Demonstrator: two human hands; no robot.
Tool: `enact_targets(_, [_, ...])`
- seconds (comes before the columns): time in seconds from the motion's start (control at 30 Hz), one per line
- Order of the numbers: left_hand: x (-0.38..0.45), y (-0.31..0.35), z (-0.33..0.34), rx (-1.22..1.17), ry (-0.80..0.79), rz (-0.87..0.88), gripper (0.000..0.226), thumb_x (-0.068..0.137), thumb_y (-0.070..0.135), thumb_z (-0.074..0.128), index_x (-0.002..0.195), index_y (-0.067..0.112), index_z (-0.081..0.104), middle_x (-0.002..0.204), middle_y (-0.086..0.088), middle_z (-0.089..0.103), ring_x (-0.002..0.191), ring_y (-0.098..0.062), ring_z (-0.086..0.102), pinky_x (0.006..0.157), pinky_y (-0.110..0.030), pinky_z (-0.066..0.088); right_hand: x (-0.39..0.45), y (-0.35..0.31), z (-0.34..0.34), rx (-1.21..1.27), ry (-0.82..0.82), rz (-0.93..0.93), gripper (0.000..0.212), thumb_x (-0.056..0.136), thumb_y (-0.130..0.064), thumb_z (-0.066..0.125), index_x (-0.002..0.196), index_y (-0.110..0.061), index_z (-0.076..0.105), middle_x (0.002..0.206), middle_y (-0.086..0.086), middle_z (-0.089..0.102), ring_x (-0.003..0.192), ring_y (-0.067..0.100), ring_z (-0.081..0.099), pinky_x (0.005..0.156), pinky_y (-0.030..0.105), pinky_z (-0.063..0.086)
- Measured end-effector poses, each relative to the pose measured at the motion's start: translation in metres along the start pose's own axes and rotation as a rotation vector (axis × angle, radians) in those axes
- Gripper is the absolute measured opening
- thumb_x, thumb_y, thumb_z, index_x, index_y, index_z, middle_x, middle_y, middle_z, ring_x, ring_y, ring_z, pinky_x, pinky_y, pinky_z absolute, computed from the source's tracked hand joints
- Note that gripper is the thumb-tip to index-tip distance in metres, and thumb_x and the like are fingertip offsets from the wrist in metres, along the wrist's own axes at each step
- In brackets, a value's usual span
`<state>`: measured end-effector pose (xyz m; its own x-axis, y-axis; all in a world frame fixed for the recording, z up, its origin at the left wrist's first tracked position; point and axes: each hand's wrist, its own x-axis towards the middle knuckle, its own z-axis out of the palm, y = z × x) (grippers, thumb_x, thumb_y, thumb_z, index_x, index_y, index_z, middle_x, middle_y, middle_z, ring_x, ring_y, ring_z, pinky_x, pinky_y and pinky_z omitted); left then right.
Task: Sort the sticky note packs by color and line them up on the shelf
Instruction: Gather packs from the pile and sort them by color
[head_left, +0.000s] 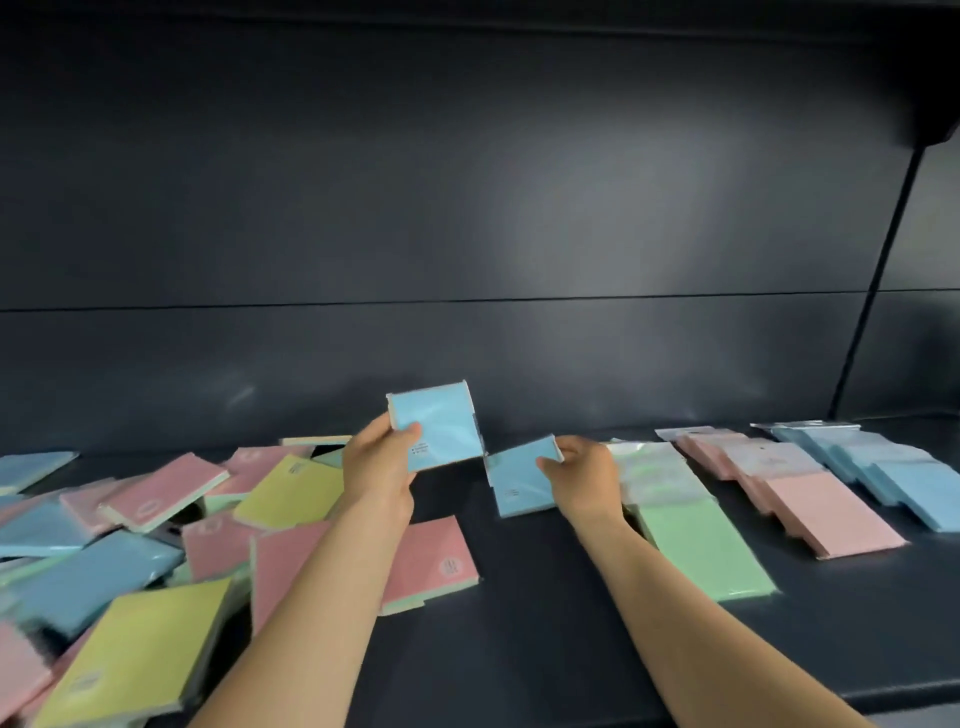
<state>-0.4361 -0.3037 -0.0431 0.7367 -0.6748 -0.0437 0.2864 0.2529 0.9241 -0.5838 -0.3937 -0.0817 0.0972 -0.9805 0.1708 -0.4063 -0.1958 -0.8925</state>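
Note:
My left hand grips a blue sticky note pack by its lower left corner and holds it raised above the dark shelf. Just to the right, my right hand pinches a second blue pack by its right edge, low over the shelf. On the left lies a loose heap of pink, yellow and blue packs. On the right, three overlapping rows run front to back: a green row, a pink row and a blue row.
A single pink pack lies beside my left forearm. The shelf's dark back panel rises behind everything. A black upright stands at the right. Bare shelf surface shows between the heap and the green row.

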Motion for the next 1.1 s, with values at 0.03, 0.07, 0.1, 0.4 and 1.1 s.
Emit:
enact_targets(0.03, [0.0,-0.001,0.001,0.05,-0.004,0.037,0.026,0.089,-0.005,0.053,0.099,0.015,0.066,0.095,-0.004,0.065,0.093,-0.022,0.059,0.088,-0.034,0.047,0.001,0.002,0.0,0.008,-0.006,0.006,0.011,0.09,-0.01,0.058,0.098,-0.011,0.066,0.086,0.0,0.062,0.075,0.014,0.059,0.056,0.02,0.036])
enact_targets(0.07, [-0.001,-0.001,0.001,0.095,-0.007,0.069,0.026,0.089,-0.005,0.053,0.092,0.018,0.065,0.09,-0.001,0.064,0.093,-0.022,0.058,0.092,-0.035,0.046,0.001,0.003,0.001,0.016,-0.015,0.013,0.015,0.09,-0.01,0.058,0.103,-0.009,0.065,0.091,0.002,0.064,0.08,0.016,0.058,0.057,0.02,0.037])
enact_targets(0.1, [-0.001,-0.002,0.001,0.12,-0.01,0.085,0.026,0.089,-0.004,0.053,0.09,0.019,0.064,0.089,0.0,0.064,0.093,-0.022,0.058,0.094,-0.036,0.046,0.001,0.004,0.002,0.023,-0.033,0.026,0.017,0.091,-0.01,0.057,0.106,-0.007,0.065,0.096,0.004,0.065,0.083,0.016,0.057,0.055,0.018,0.037])
enact_targets(0.4, [0.007,-0.007,-0.004,0.082,0.04,-0.017,0.022,0.093,-0.002,0.049,0.099,0.016,0.059,0.082,0.003,0.062,0.076,-0.017,0.057,0.081,-0.035,0.04,0.001,0.007,0.006,0.134,-0.083,0.123,0.027,0.088,-0.007,0.06,0.115,-0.002,0.059,0.105,0.008,0.063,0.09,0.02,0.058,0.077,0.029,0.047])
enact_targets(1.1, [-0.01,-0.041,0.016,0.797,-0.339,0.122,0.02,0.088,0.022,0.059,0.078,0.006,0.064,0.081,-0.009,0.067,0.076,-0.024,0.063,0.076,-0.033,0.052,-0.013,-0.014,-0.024,0.323,-0.165,0.082,0.011,0.083,-0.002,0.065,0.091,-0.009,0.068,0.092,0.008,0.072,0.087,0.025,0.069,0.075,0.035,0.055])
